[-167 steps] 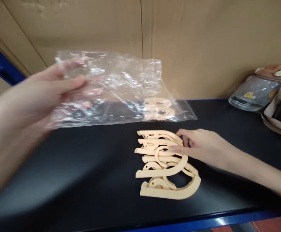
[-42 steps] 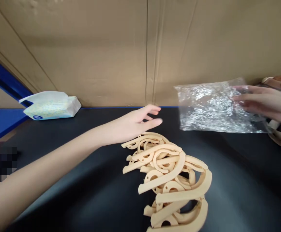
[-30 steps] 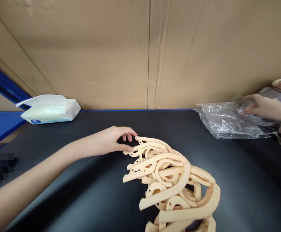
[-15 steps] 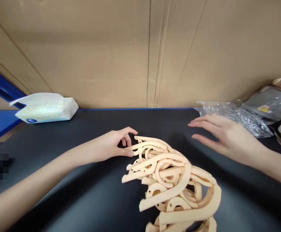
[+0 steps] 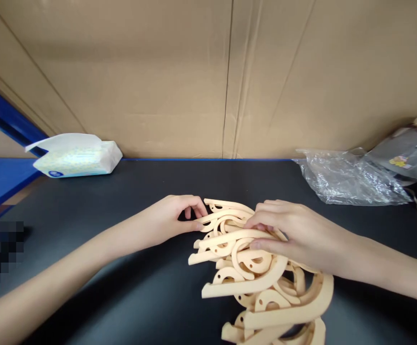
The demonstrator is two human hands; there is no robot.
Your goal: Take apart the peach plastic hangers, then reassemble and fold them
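A heap of beige folding hangers (image 5: pixel 265 282), with curved arms and small holes, lies overlapping on the black table. At the heap's upper left, my left hand (image 5: pixel 185 213) pinches the tip of a hanger arm (image 5: pixel 226 214) between thumb and fingers. My right hand (image 5: pixel 287 230) is over the upper right of the heap. Its thumb and fingers close round the curved part of a folding hanger, and the hand hides part of that piece.
A soft pack of tissues (image 5: pixel 79 155) stands at the back left. Crumpled clear plastic wrap (image 5: pixel 352 179) and a transparent bag (image 5: pixel 405 153) lie at the back right. Cardboard (image 5: pixel 151 86) walls the far table edge. A blue frame (image 5: pixel 7 117) is at the left.
My right hand has come left and down from above the table onto the hangers and closed there. My left hand keeps its pinch. The view has shifted slightly.
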